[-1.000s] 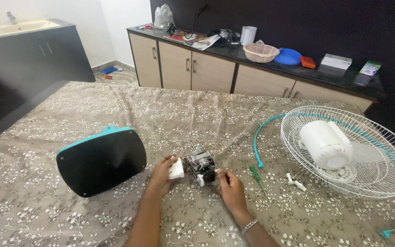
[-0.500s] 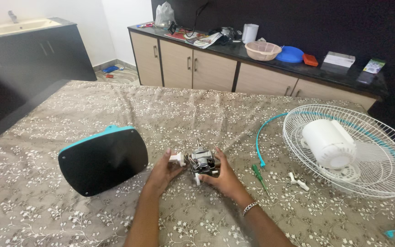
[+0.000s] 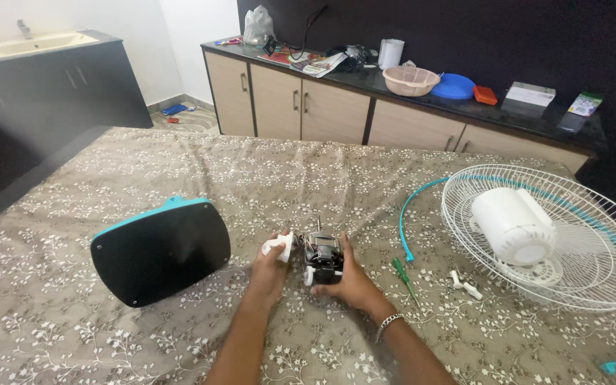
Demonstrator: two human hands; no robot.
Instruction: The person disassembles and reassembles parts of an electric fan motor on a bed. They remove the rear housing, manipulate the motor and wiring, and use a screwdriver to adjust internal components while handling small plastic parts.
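Observation:
A small fan motor [image 3: 322, 255] with dark metal core and wires rests on the patterned cloth near the front middle. My right hand [image 3: 351, 281] grips it from the right side. My left hand [image 3: 271, 265] holds a small white plastic part [image 3: 279, 246] just left of the motor. A green screwdriver [image 3: 403, 276] lies to the right of my right hand. Farther right is a white wire fan guard [image 3: 607, 278] with a white cylindrical motor cover [image 3: 511, 223] lying in it.
A black and teal fan base [image 3: 160, 249] stands at the left. A teal rim strip [image 3: 411, 210] curves beside the guard, and small white pieces [image 3: 466, 285] lie near it. Behind, a counter [image 3: 422, 96] carries bowls and papers. A sink [image 3: 23, 44] is at far left.
Both hands have closed in on the motor; my right hand moved from beside it onto its right side. The camera view shifted slightly.

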